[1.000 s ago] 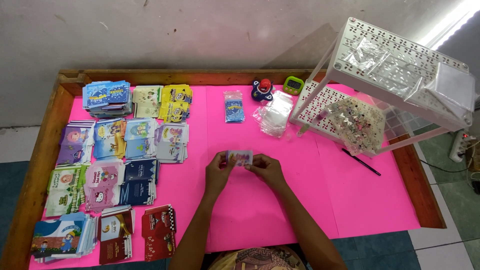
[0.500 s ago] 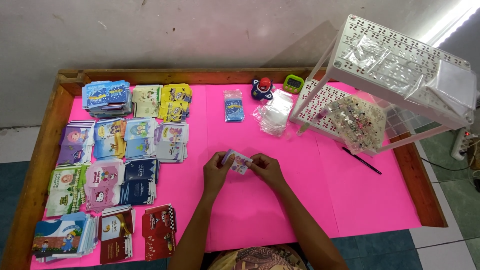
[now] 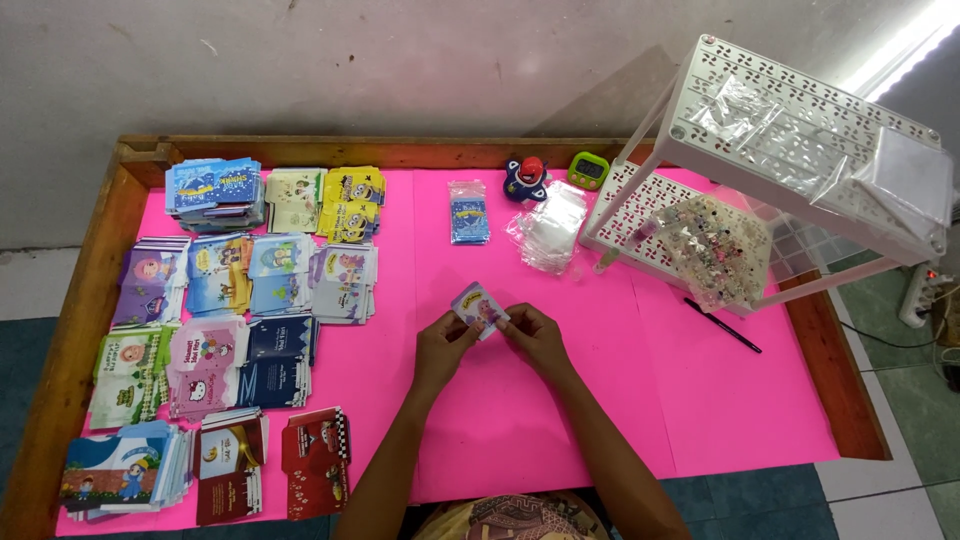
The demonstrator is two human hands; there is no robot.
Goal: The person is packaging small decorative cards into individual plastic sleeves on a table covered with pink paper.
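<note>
Handling step judged under way; small purple card [image 3: 479,307] pinched between left hand [image 3: 444,345] and right hand [image 3: 532,335] above pink tabletop [image 3: 560,420]; steady two-handed grip needed next.

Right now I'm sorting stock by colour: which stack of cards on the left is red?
The red stack in the front row, rightmost there, nearest the left hand; its neighbours are maroon and blue.
</note>
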